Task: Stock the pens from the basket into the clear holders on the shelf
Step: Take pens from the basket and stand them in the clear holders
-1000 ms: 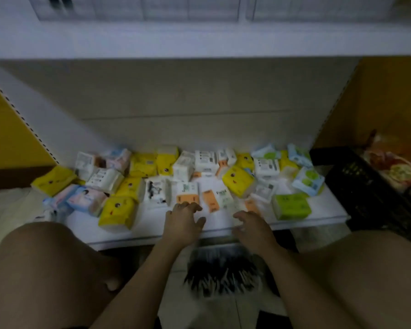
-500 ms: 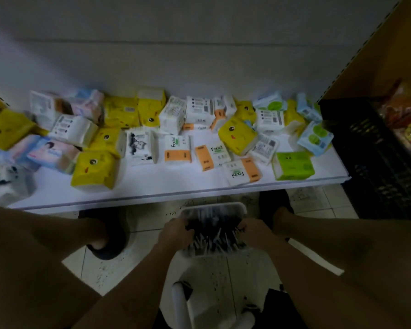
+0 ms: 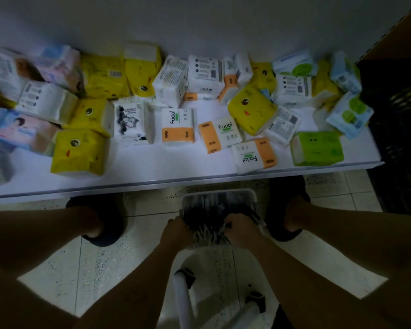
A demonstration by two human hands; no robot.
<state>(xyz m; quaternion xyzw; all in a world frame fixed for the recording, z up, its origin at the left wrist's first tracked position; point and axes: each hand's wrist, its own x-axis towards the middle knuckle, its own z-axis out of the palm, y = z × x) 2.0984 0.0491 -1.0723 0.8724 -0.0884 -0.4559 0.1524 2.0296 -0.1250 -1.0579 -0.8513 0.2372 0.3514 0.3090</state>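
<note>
— In the lower middle of the frame, what sits on the tiles [image 3: 100,264]?
— A white basket [image 3: 223,193] full of dark pens [image 3: 211,210], just below the front edge of the shelf [image 3: 152,167].
— And the hands?
— Both are in it. The right hand [image 3: 241,230] has its fingers curled round a bunch of pens at the basket's right side. The left hand [image 3: 176,231] is at the left side, fingers buried among the pens. Whether it grips any I cannot tell, since that spot is blurred.
— What lies on the shelf?
— Scattered tissue packs [image 3: 178,127] across the white board: yellow ones with faces, orange-and-white ones marked "Facial", and a green pack [image 3: 317,148] near the right front corner.
— Anything further right?
— A black crate [image 3: 399,129] at the right edge of the frame, beside the shelf's end.
</note>
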